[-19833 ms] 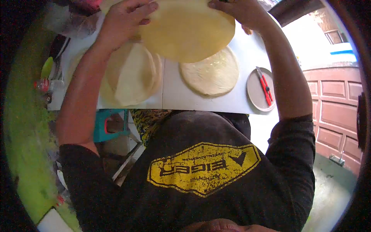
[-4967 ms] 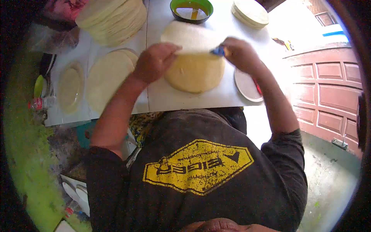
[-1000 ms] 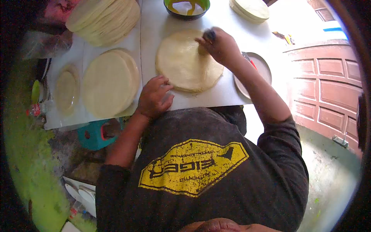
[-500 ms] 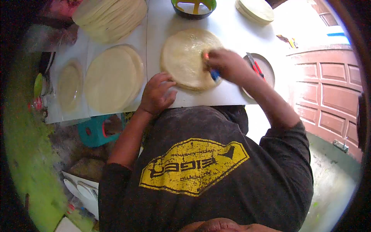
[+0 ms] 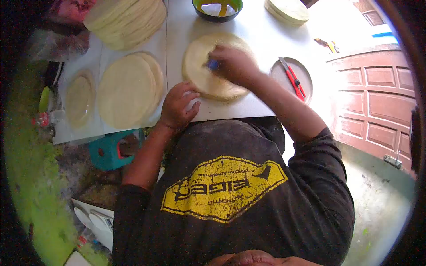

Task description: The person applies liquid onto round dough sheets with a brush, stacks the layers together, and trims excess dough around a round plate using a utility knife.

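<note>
A round stack of flat dough sheets (image 5: 195,57) lies in front of me, its top shiny and wet-looking. My left hand (image 5: 179,105) rests at its near left edge, fingertips touching the rim and thumb apart, holding nothing. Over the middle of the top sheet, my right hand (image 5: 233,64) is closed around a small blue-handled brush (image 5: 213,64); the fingers hide most of it, and its bristles cannot be made out. Beyond the stack stands a dark bowl (image 5: 218,18) with a green inside and yellow liquid in it.
Left are a pair of dough rounds (image 5: 126,91), a tall dough pile (image 5: 124,24) and a clear round lid or plate (image 5: 80,101). A red cutter knife (image 5: 293,79) lies on a round plate (image 5: 277,73) at right. Another dough stack (image 5: 288,11) sits far right.
My right hand has swept leftward with the brush, from the right side of the dough to its middle. My left hand stays at the edge. The view has shifted slightly.
</note>
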Tool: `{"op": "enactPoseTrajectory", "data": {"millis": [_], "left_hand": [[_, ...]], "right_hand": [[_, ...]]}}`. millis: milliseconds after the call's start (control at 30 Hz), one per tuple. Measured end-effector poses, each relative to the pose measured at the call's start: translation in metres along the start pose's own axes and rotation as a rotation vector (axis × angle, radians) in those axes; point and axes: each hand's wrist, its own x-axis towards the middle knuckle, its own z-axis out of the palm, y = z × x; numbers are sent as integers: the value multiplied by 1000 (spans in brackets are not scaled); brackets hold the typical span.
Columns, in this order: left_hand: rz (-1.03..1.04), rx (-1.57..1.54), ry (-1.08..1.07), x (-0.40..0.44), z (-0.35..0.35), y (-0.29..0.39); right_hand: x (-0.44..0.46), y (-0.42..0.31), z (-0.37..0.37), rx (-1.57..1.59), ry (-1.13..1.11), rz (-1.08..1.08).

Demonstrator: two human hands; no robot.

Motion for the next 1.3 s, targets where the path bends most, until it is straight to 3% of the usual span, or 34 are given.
{"op": "enactPoseTrajectory", "data": {"millis": [100,200,233,267,300,333,400,433,500,600,767,833,967,1000,1067,1100,1133,1200,1300], "left_hand": [[-5,44,-13,-18,-16,1],[-69,89,5,-41,-66,13],[-85,104,16,-51,-80,7],[-133,246,18,-64,-96,2],[-179,394,18,-73,-109,0],[-203,419,20,-76,-118,1],[-298,440,7,-74,-134,-5],[-323,462,15,-73,-139,-7],[-228,443,-42,-74,-144,-13],[-217,376,-132,-74,-149,-17],[-206,357,-121,-75,-154,-25],[-163,376,-91,-77,-155,-29],[-96,418,-124,-78,-159,-32],[-78,427,-117,-79,-160,-33],[-67,434,-149,-81,-156,-44],[-51,444,-176,-81,-154,-49],[-44,443,-177,-77,-156,-48],[-227,315,-187,-67,-162,-42],[-204,264,-173,-64,-164,-44]], "right_hand": [[-13,-20,0,177,-154,-296],[-25,24,-24,391,-219,-28],[-27,50,-25,409,-174,110],[-27,61,-30,681,-47,411],[-19,63,-47,452,10,419],[-11,82,-48,221,193,248],[15,104,-49,465,460,167],[28,100,-57,642,523,366],[58,113,-45,943,716,407],[94,125,-33,1189,804,731],[94,121,-29,1248,650,793],[85,104,-32,1078,902,961],[42,101,3,424,939,471],[42,42,7,345,946,447],[34,-8,27,577,318,187],[38,-44,28,468,152,-17],[46,-71,32,398,59,-237],[60,-97,60,413,-76,-365],[76,-118,81,323,-262,-484]]}}
